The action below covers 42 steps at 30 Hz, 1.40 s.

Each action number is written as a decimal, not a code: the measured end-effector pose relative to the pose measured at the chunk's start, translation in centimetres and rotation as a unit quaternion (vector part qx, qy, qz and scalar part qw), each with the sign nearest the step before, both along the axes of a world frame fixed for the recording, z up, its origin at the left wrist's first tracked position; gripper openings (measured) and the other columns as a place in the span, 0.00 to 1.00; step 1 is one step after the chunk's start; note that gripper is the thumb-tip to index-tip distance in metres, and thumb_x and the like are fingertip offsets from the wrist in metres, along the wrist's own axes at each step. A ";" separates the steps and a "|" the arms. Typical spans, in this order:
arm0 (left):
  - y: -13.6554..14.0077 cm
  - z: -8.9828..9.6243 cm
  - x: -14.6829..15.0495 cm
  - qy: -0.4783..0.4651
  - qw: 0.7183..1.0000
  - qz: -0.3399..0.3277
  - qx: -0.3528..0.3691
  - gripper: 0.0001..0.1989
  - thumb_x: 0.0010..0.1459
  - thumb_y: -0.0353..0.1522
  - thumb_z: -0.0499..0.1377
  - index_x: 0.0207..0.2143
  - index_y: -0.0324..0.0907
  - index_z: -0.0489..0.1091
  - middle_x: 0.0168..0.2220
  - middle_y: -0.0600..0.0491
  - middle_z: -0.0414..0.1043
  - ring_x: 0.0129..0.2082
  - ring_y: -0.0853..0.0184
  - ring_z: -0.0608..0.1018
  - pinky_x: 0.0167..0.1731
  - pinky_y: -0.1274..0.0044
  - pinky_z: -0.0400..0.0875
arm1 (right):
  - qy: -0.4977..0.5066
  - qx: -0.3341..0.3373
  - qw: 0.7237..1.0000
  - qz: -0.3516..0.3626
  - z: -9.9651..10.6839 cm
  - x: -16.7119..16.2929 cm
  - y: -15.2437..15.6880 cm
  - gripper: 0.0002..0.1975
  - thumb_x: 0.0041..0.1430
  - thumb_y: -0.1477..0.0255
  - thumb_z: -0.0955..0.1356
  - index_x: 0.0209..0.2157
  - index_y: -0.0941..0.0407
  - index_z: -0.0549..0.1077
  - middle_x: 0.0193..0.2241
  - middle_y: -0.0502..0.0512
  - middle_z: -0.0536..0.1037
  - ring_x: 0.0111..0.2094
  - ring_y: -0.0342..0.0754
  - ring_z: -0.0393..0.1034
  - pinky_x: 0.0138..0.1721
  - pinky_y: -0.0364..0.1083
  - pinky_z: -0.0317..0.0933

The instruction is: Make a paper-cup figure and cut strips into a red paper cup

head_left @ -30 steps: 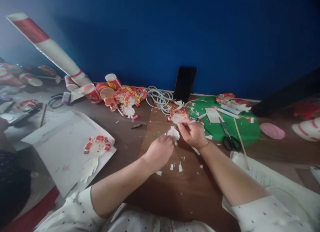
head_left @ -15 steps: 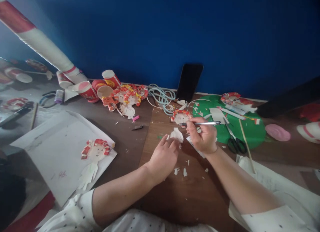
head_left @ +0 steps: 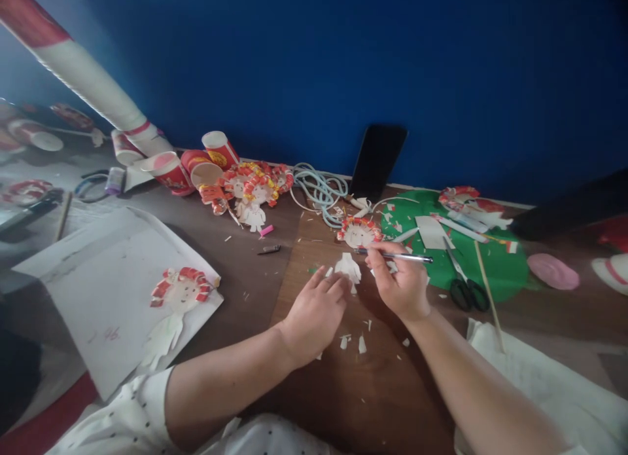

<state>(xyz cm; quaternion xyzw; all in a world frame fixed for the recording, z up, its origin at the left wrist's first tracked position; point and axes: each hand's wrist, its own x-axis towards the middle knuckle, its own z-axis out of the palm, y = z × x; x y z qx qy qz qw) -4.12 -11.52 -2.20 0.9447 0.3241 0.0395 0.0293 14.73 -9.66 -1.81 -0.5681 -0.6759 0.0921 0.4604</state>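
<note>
Head view: craft table, two bare hands at work.

Item: white paper cutout (head_left: 348,266), body-shaped, flat on the tabletop (head_left: 373,389), directly below a paper face with a red-and-white rim (head_left: 360,234); head and body are in line, perhaps to be read as one figure.

Item: left hand (head_left: 316,321), palm down, fingers loosely extended, fingertips at the cutout's lower left edge, apparently to steady so light a piece. Whether the hidden thumb pinches anything cannot be told.

Item: right hand (head_left: 402,281), fingers closed around a pen (head_left: 415,257). Pen nearly level, point toward the face's lower edge; contact cannot be told. The low slant suggests a pause rather than a writing grip.

Item: phone (head_left: 380,159), leaning on the blue wall (head_left: 314,62), which seems to prop it upright.

Item: scissors (head_left: 458,270), black-handled, blades on a green disc (head_left: 510,272), beside the right hand, likely for easy reach.

Item: paper scraps (head_left: 362,344), loose below the cutout, probably trimmings.
</note>
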 end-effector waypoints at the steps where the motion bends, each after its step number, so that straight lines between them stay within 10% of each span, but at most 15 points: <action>1: 0.0 0.0 0.0 -0.003 1.000 0.000 0.000 0.21 0.64 0.30 0.44 0.56 0.36 0.65 0.57 0.47 0.66 0.59 0.63 0.64 0.64 0.66 0.47 | -0.003 -0.002 1.000 0.007 0.0 0.0 0.0 0.06 0.60 0.71 0.66 0.39 0.54 0.73 0.31 0.55 0.79 0.30 0.47 0.75 0.34 0.44 0.69; 16: 0.0 0.4 -0.1 0.006 1.000 -0.003 0.008 0.20 0.62 0.27 0.46 0.54 0.37 0.65 0.54 0.44 0.67 0.57 0.61 0.67 0.64 0.60 0.42 | -0.075 0.022 0.995 0.063 0.1 0.0 -0.3 0.06 0.61 0.69 0.65 0.36 0.55 0.73 0.32 0.54 0.80 0.32 0.47 0.75 0.35 0.44 0.66; 42: -0.4 1.0 0.5 0.027 1.000 -0.005 -0.012 0.17 0.60 0.25 0.47 0.49 0.33 0.68 0.55 0.42 0.65 0.55 0.58 0.68 0.47 0.71 0.70 | -0.137 0.049 0.989 0.034 -0.5 -0.2 -0.3 0.09 0.62 0.68 0.63 0.32 0.56 0.72 0.31 0.55 0.80 0.29 0.48 0.75 0.31 0.44 0.64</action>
